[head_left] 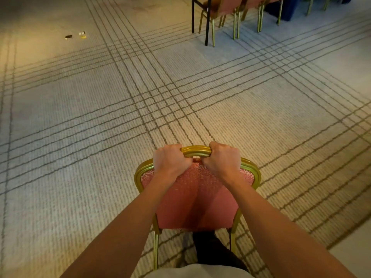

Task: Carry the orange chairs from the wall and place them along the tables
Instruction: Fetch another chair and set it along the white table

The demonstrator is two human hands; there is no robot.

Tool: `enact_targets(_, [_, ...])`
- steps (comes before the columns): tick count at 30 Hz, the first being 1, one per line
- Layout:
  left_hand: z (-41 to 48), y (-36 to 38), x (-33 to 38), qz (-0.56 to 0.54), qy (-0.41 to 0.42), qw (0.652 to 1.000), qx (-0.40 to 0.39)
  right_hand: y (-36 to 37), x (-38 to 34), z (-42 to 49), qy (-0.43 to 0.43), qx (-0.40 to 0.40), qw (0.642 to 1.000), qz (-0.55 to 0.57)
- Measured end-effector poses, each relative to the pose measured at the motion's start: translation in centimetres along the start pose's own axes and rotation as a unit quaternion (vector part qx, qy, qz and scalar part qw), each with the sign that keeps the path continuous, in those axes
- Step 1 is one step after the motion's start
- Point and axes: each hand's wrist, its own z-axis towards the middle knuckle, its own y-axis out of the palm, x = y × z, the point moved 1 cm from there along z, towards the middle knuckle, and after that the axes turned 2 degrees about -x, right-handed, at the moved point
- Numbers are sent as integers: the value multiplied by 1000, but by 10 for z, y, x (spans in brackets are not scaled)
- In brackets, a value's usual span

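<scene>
The left hand [171, 161] and the right hand [222, 159] curl tightly round the top rail [196, 151] of the orange chair [197, 197] (its backrest is under the fingers). The black table frame [207, 27] lies ahead and right of them, well apart.

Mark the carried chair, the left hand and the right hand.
chair [197, 194]: head view, on the backrest padding.
left hand [170, 159]: head view, back of the hand.
right hand [222, 158]: head view, back of the hand.

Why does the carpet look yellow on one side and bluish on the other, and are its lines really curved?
Head view: warm light yellows the carpet at left, cooler light blues it near the far chairs; the wide-angle lens likely bows the stripes toward the edges; a shadow darkens the held chair down its back.
</scene>
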Motion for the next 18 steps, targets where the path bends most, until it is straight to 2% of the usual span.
enact_targets(8, [105, -7, 3, 45, -9, 998, -53, 21, 13, 102, -13, -1, 1000, 18])
enact_targets(10, [124, -10, 7, 33, -19, 998, -50, 22, 18, 126, -22, 18, 999, 20])
enact_targets(15, [169, -22, 12, 8, -28, 999, -37, 16, 25, 184, -45, -14, 999, 23])
enact_targets(18, [207, -38, 9, 3, -38, 999, -23, 12, 22, 228, -46, 12, 998, 37])
